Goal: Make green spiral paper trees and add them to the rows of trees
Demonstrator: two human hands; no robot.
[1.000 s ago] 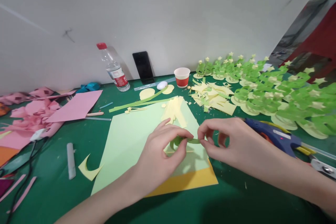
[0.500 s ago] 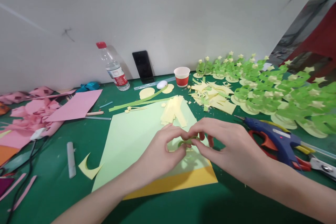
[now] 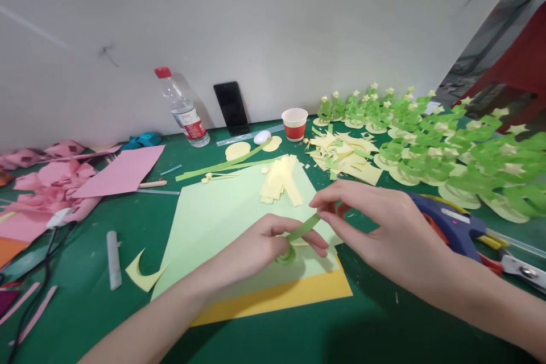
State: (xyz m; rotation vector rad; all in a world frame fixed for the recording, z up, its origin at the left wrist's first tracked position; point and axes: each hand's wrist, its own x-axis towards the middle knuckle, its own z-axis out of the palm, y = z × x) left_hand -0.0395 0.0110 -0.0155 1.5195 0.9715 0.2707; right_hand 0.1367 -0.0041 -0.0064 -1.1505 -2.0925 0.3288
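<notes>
A green paper strip [image 3: 303, 228] stretches between my two hands, its lower part curled into a coil below my left thumb. My left hand [image 3: 260, 244] pinches the strip near that coil, other fingers reaching out behind it. At the strip's upper end, my right hand [image 3: 367, 216] grips it between thumb and fingertips. Both hands are over a pale green sheet [image 3: 205, 227], which lies on a yellow sheet [image 3: 298, 294]. Short pale yellow strips [image 3: 280, 179] are piled on the green sheet just beyond my hands.
Rows of green paper trees with stars [image 3: 439, 148] fill the right back. A blue glue gun [image 3: 452, 222] and scissors [image 3: 526, 270] lie beside my right arm. Behind stand a bottle [image 3: 187, 116], phone [image 3: 231, 107] and paper cup [image 3: 294, 124]. Pink paper [image 3: 121, 170] covers the left.
My hands have moved apart, drawing the green strip out between them. My right hand has shifted up and right; my left has moved slightly left and turned.
</notes>
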